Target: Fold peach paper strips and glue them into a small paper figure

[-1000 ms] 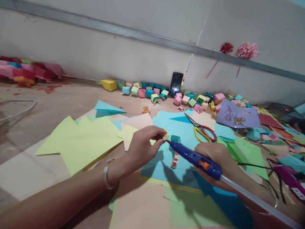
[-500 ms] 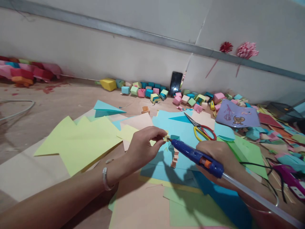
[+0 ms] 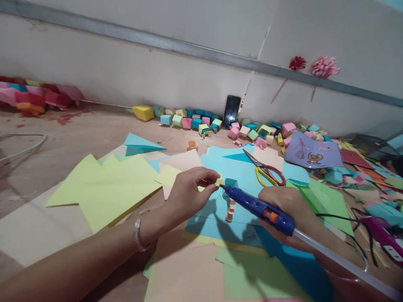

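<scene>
Between thumb and fingertips, my left hand [image 3: 193, 188] pinches a small yellow paper piece [image 3: 219, 181]. My right hand [image 3: 283, 205] is wrapped round a blue glue gun [image 3: 255, 205], whose nozzle points left and meets or nearly meets the yellow piece; I cannot tell which. A clear glue stick [image 3: 333, 256] sticks out of the gun's back end. Just under the nozzle lie a small teal paper piece [image 3: 231, 183] and a folded peach paper strip [image 3: 231, 212], both on light blue sheets [image 3: 214, 161]. Scissors [image 3: 267, 167] with red and yellow handles lie beyond the gun.
Small folded paper boxes [image 3: 197, 122] line the wall, with a phone [image 3: 232, 110] leaning among them. A large yellow sheet [image 3: 116, 186] lies on the left. Paper scraps and a purple drawing [image 3: 313, 151] are on the right, near a magenta power strip [image 3: 380, 235] with a black cord.
The glue gun's tip has shifted very slightly left and down beside the yellow piece. Both hands keep their hold and are otherwise almost still.
</scene>
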A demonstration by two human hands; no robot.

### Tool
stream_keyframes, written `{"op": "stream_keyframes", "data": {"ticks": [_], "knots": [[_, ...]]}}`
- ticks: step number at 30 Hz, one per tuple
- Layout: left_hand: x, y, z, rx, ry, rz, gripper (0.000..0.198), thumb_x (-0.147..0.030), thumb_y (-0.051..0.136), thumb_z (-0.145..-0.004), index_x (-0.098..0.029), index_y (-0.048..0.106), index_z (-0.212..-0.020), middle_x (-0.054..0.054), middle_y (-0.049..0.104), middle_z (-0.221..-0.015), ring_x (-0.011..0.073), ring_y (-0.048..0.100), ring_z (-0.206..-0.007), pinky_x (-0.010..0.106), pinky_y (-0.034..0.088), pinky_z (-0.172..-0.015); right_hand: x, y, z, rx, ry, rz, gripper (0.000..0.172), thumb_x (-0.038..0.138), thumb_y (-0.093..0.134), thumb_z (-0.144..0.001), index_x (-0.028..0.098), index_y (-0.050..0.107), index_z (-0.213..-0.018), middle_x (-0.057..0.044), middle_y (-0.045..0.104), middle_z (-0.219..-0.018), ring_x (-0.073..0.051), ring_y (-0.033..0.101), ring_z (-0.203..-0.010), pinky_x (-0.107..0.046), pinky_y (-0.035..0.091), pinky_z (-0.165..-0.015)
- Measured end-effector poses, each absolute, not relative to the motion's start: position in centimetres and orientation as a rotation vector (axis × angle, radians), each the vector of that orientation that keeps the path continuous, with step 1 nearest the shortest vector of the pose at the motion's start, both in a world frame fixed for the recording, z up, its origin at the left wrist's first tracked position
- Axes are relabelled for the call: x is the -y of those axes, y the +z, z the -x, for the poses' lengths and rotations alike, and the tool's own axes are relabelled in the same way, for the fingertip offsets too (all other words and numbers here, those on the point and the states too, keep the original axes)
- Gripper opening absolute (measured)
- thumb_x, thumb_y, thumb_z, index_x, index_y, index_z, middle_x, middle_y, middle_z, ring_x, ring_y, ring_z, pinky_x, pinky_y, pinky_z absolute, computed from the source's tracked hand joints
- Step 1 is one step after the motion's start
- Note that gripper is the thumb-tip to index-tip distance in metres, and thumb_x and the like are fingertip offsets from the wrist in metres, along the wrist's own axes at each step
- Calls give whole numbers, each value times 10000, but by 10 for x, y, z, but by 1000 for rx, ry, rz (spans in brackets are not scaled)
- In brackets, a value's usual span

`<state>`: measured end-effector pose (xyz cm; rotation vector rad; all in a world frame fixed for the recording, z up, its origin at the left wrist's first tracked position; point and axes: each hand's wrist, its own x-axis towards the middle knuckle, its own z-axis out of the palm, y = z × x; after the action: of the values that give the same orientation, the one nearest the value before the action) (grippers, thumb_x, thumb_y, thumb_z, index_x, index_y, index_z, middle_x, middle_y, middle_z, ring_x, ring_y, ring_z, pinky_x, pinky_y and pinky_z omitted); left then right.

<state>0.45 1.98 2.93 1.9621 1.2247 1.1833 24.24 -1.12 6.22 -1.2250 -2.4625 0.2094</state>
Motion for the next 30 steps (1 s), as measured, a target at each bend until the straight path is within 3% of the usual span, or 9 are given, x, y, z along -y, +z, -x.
{"op": "stream_keyframes", "data": {"ticks": [23,26,30], "knots": [[-18,34,-4,-1192,1246,-2090,98,-138,647,-775,-179,696,-848,38,730,-809,135,662,-700,240,560,-614,11,71,-237,2518,184,1186,184,265,473,-742,196,439,-575,10,475,-530,-106,419,-473,-241,251,-503],[-21,29,-1,-1175,1254,-2099,80,-158,664,-765,-187,690,-835,27,732,-795,136,672,-673,234,569,-602,8,83,-247,2449,14,1221,192,267,501,-768,200,461,-593,5,507,-549,-114,456,-486,-244,279,-505],[-26,25,2,-1217,1313,-2140,86,-248,679,-777,-224,687,-859,6,741,-820,155,693,-666,257,591,-655,-7,115,-307,2111,-497,1426,185,315,546,-823,211,500,-678,-20,553,-635,-157,518,-597,-263,333,-576]]}}
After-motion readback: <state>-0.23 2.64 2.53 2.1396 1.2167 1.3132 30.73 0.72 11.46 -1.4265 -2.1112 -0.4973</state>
